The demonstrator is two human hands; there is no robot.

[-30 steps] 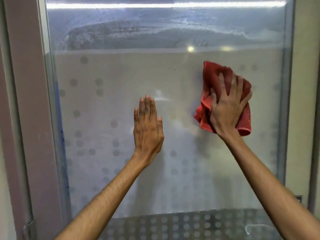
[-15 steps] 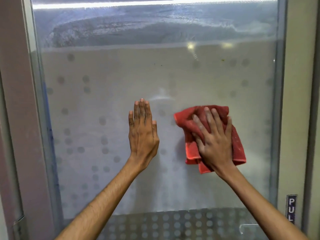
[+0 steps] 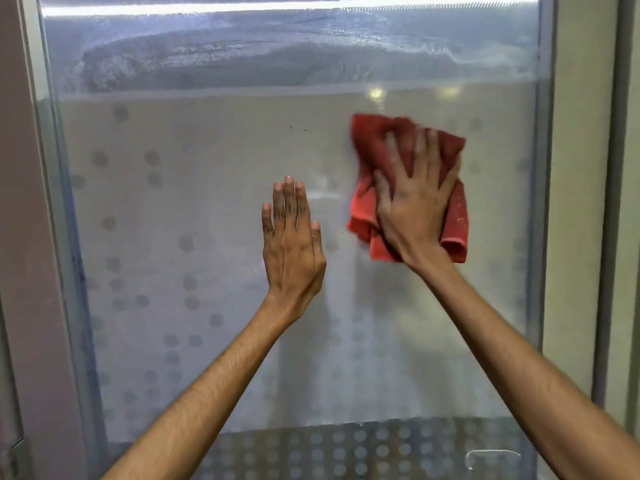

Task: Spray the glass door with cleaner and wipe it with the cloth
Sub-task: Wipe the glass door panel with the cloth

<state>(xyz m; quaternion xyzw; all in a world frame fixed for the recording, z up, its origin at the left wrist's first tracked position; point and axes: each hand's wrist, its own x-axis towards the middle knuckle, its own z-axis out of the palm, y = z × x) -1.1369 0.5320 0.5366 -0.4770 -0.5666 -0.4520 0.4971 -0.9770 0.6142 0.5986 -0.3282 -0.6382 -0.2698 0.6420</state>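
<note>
While I watch through the head camera, the door frame (image 3: 31, 237) stands at the far left of the glass door (image 3: 194, 209). Toward the middle of the glass, my left hand (image 3: 292, 251) lies flat against the pane, fingers straight and together, grip released and holding nothing. Just right of it and a little higher, my right hand (image 3: 415, 209) presses the red cloth (image 3: 370, 147) onto the glass with fingers spread; the hand looks blurred. Above both hands, streaky wet smears (image 3: 242, 60) cross the top of the glass.
</note>
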